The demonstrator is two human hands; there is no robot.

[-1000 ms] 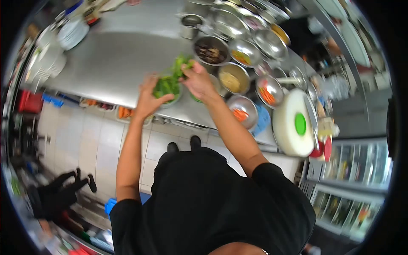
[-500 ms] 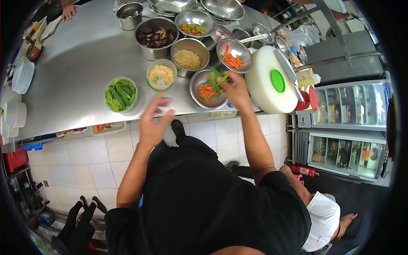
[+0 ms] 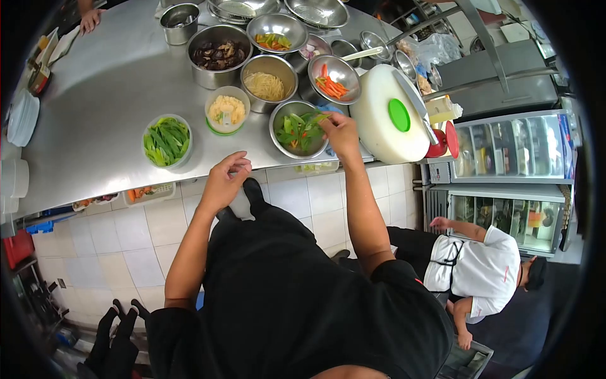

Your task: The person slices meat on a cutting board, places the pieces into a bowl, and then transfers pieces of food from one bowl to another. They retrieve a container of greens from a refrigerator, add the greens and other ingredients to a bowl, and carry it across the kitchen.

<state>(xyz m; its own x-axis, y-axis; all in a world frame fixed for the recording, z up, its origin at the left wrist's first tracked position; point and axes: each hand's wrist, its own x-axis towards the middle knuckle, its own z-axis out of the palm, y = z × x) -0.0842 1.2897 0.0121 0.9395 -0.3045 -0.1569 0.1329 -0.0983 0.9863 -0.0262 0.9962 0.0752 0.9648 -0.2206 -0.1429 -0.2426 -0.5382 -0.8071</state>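
Observation:
My right hand [image 3: 341, 134] is closed on green leaves [image 3: 320, 118] at the right rim of a steel bowl [image 3: 273, 134]. More leaves lie in that bowl over some red-orange strips. My left hand [image 3: 226, 179] hovers by the table's front edge with nothing visible in it; its fingers are apart and curled. Behind it stands a tub of chopped pale pieces [image 3: 227, 110]. A tub of cut greens [image 3: 166, 141] is farther left. Behind the leaf bowl are a pot of pale strips [image 3: 265, 86] and a bowl of carrot strips [image 3: 331, 87].
A round white chopping block [image 3: 380, 136] bears a knife [image 3: 413, 104] and a green lid [image 3: 399, 115]. Behind are a pot of dark pieces [image 3: 219, 55] and a pepper bowl [image 3: 273, 42]. A person in white [image 3: 473, 265] is at right. Another person's hand [image 3: 90, 20] rests at top left.
Leaves now cover much of the strips in the steel bowl. My left hand has drawn back toward me and its fingers have curled. The person in white has come further into view.

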